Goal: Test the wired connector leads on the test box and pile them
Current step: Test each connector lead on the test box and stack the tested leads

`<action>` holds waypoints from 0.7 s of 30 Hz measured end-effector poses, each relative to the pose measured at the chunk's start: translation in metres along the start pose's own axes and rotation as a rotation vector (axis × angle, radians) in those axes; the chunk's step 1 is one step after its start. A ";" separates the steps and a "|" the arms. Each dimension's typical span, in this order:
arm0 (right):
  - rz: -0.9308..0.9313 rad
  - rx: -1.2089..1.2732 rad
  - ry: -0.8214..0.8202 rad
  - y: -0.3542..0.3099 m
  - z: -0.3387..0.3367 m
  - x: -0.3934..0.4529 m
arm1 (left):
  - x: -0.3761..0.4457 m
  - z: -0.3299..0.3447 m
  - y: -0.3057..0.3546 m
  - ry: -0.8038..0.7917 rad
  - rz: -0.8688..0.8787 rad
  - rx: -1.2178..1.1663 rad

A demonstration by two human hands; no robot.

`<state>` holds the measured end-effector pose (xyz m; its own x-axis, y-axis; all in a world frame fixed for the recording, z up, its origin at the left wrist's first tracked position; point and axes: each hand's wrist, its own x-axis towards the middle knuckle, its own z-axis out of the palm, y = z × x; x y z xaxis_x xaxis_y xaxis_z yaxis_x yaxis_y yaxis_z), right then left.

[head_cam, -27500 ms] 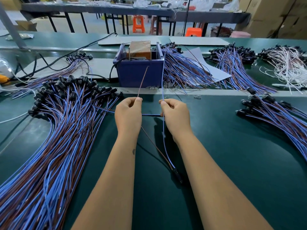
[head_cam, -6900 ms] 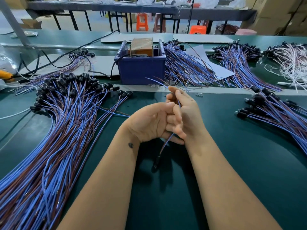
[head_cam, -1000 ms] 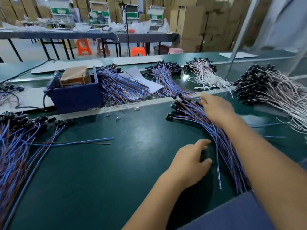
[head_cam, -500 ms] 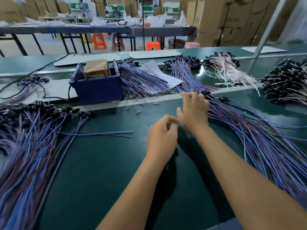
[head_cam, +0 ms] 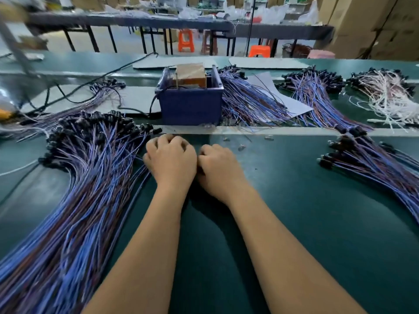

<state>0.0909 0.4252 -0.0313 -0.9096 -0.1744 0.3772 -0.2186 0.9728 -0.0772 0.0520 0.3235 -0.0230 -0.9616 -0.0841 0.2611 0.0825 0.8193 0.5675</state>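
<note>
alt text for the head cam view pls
Two bare hands, left hand and right hand, rest fingers curled, side by side on a dark green bench, between a big pile of blue-and-brown wired leads and a smaller pile, facing a dark blue test box.

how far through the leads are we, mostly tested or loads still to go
Done, it seems: the big fan of blue and brown leads with black connectors at the left. In hand: the left hand and right hand sit curled together before the dark blue test box; any lead they hold is hidden. Left: probably the smaller blue-wired bundle at the right.
</note>
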 end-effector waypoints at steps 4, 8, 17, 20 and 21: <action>-0.027 -0.022 0.048 -0.007 0.002 0.000 | 0.015 -0.005 -0.016 -0.047 -0.095 0.134; -0.040 -0.034 0.071 -0.013 0.004 -0.002 | 0.021 -0.004 -0.022 0.000 -0.092 0.178; -0.057 0.131 0.172 -0.025 -0.001 -0.002 | 0.019 -0.009 -0.021 0.196 -0.054 -0.321; -0.041 0.232 0.362 -0.027 -0.007 -0.002 | 0.014 -0.013 -0.008 0.323 0.059 -0.415; -0.038 0.259 0.407 -0.026 -0.008 -0.001 | 0.012 -0.015 -0.004 0.352 0.100 -0.420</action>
<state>0.1008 0.4013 -0.0222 -0.6979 -0.0853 0.7111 -0.3771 0.8878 -0.2637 0.0437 0.3108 -0.0103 -0.8042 -0.2614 0.5338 0.3352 0.5422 0.7705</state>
